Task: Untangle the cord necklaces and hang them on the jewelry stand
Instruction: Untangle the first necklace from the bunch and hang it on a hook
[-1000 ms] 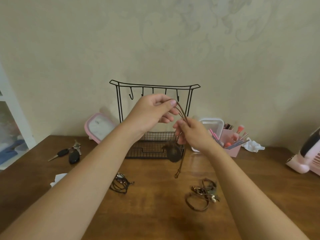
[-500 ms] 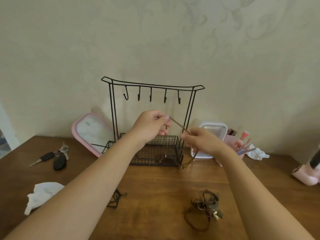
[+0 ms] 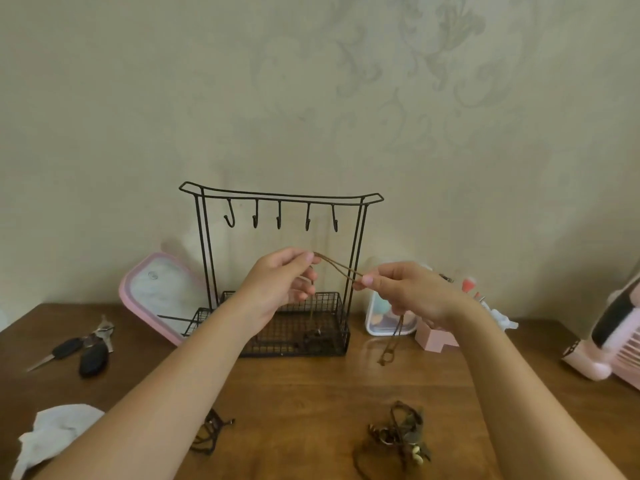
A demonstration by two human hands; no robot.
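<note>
Up in front of the black wire jewelry stand (image 3: pixel 281 265), both hands hold one brown cord necklace (image 3: pixel 337 268) stretched taut between them. The left hand (image 3: pixel 277 289) pinches one end between thumb and forefinger, its other fingers loosely curled; the right hand (image 3: pixel 408 292) has its fingers closed on the other end, and the rest of the cord hangs down below that hand to the wooden worktop (image 3: pixel 311 393). All five hooks under the stand's top bar are bare. The stand's mesh basket at the base holds a small dark item, too blurred to identify. To the right of the stand sits a clear lidded container (image 3: pixel 375 323) with pale, pastel-coloured shapes inside, and just beside it a pink holder (image 3: pixel 436 337) with brushes poking out behind the right wrist. A pink-rimmed lid or tray (image 3: pixel 156 292) leans against the wall to the stand's left. On the near worktop lie two more tangles: a dark cord bundle (image 3: pixel 207 434) beside the left forearm and a larger brown tangled heap (image 3: pixel 398 438) with metal pieces. Keys (image 3: pixel 83 351) and a crumpled white tissue (image 3: pixel 52 434) lie at the left.
</note>
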